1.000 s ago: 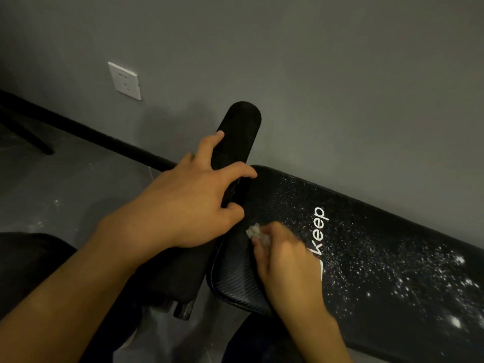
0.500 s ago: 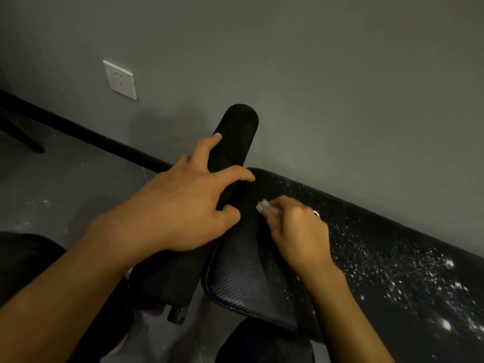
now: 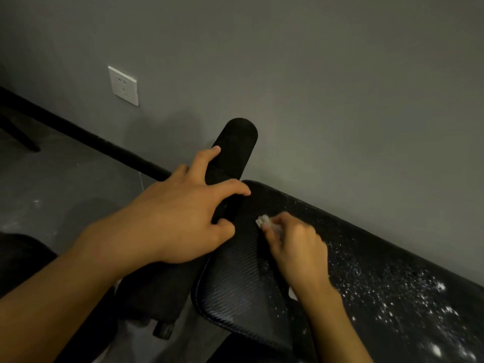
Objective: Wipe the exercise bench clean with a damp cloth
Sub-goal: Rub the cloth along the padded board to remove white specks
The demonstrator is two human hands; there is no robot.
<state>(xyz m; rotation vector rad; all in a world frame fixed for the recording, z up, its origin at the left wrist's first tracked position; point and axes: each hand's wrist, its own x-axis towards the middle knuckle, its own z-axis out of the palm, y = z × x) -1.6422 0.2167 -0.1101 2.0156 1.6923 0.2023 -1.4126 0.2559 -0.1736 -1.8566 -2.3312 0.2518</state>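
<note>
- Black bench (image 3: 235,297) by the wall (image 3: 340,100), white specks on its right part.
- Left hand (image 3: 178,218) resting on the foam roller (image 3: 237,142), fingers spread wide.
- Right hand (image 3: 296,247) pinching the cloth.
- Small white cloth (image 3: 262,220) down on the bench's left end.

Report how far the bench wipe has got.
Done: the bench end by the left hand looks speck-free. In hand: the right hand presses the cloth there. Left: white specks cover the rest, toward the right.
</note>
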